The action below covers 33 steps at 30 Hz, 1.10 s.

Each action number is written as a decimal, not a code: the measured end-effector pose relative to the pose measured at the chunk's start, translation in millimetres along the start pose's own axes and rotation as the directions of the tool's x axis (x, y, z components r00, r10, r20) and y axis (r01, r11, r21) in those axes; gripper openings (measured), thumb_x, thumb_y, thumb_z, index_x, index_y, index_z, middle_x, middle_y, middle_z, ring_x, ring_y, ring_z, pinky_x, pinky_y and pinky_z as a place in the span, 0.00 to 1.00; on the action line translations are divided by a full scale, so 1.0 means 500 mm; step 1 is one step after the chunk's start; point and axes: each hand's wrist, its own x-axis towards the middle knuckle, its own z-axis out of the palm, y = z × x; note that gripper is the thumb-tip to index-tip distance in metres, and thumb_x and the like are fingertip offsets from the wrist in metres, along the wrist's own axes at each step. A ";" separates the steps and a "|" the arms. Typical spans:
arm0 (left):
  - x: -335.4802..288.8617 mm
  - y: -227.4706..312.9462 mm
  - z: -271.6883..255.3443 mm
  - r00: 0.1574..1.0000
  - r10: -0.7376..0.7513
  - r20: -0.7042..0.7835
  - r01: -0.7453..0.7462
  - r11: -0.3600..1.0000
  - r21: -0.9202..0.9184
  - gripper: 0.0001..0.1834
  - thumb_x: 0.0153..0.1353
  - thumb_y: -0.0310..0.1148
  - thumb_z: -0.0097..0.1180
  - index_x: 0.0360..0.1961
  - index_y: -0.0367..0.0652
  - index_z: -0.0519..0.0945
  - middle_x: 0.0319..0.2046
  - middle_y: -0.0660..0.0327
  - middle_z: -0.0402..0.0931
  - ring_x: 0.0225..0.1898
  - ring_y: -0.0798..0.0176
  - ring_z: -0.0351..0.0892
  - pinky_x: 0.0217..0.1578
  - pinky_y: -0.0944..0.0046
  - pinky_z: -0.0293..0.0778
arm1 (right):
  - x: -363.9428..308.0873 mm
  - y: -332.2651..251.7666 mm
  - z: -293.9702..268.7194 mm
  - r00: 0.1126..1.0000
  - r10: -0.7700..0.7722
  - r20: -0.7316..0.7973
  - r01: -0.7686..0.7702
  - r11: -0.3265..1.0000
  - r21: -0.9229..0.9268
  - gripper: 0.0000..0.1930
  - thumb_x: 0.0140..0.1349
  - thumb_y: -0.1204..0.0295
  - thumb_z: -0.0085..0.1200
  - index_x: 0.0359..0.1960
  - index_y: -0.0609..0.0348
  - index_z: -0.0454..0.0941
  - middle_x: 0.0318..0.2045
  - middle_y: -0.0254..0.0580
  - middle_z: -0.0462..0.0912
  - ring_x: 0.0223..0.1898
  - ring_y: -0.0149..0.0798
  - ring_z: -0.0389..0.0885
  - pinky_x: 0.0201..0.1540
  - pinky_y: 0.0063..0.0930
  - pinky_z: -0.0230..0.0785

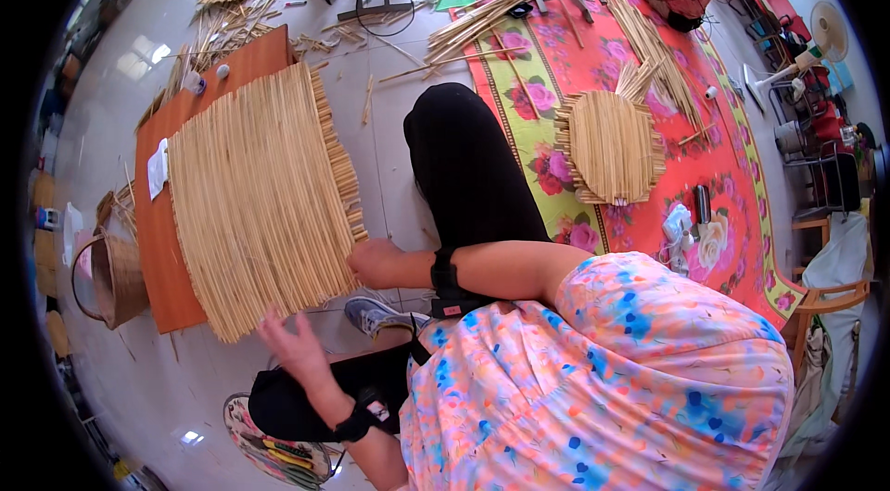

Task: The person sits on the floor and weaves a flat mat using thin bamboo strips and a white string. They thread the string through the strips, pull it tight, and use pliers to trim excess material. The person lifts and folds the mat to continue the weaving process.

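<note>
Mat of pale stalks [264, 194] covers most of the brown board [171, 292] in my head view. My left grip [295, 347] spreads open just off the board's near side; my right grip [375, 264] curls at the mat's edge, toward the board's right, and I cannot tell whether it pinches any stalks. An uneven tug there could skew them, and a push leftward might slide the mat into the white packet [158, 169] on the board's left side.

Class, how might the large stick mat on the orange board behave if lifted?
The mat is probably light for its size, being thin sticks. Its uneven right edge may snag, as stick ends poke out there.
</note>
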 end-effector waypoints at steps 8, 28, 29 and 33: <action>-0.051 -0.130 -0.284 0.880 -0.180 -0.440 0.236 0.969 0.077 0.23 0.54 0.27 0.58 0.53 0.39 0.71 0.46 0.51 0.70 0.47 0.53 0.71 0.49 0.56 0.68 | -0.014 -0.011 -0.021 0.996 0.028 0.084 -0.039 0.990 0.138 0.07 0.50 0.69 0.54 0.27 0.57 0.82 0.28 0.51 0.80 0.33 0.52 0.80 0.36 0.43 0.71; -0.290 -0.364 -0.277 0.718 -0.548 -0.429 0.691 0.635 0.345 0.14 0.50 0.34 0.62 0.37 0.43 0.78 0.40 0.50 0.71 0.43 0.47 0.73 0.44 0.53 0.71 | -0.017 -0.012 -0.055 0.998 -0.048 -0.037 0.047 0.999 -0.008 0.08 0.51 0.67 0.57 0.26 0.59 0.80 0.27 0.48 0.80 0.32 0.49 0.80 0.36 0.40 0.71; -0.296 -0.375 -0.284 0.704 -0.556 -0.441 0.706 0.615 0.352 0.13 0.50 0.34 0.62 0.37 0.43 0.79 0.41 0.51 0.71 0.44 0.47 0.73 0.45 0.53 0.71 | -0.019 -0.014 -0.054 0.999 -0.041 -0.030 0.041 0.999 -0.002 0.08 0.51 0.67 0.57 0.26 0.59 0.80 0.27 0.48 0.80 0.33 0.49 0.80 0.36 0.40 0.71; -0.308 -0.401 -0.322 0.529 -0.729 -0.435 0.849 0.442 0.291 0.13 0.52 0.37 0.59 0.39 0.46 0.79 0.44 0.53 0.71 0.45 0.49 0.73 0.46 0.54 0.72 | -0.024 -0.011 -0.051 0.996 -0.077 -0.048 0.075 0.997 -0.036 0.09 0.52 0.66 0.57 0.26 0.59 0.80 0.27 0.48 0.81 0.33 0.49 0.80 0.36 0.41 0.71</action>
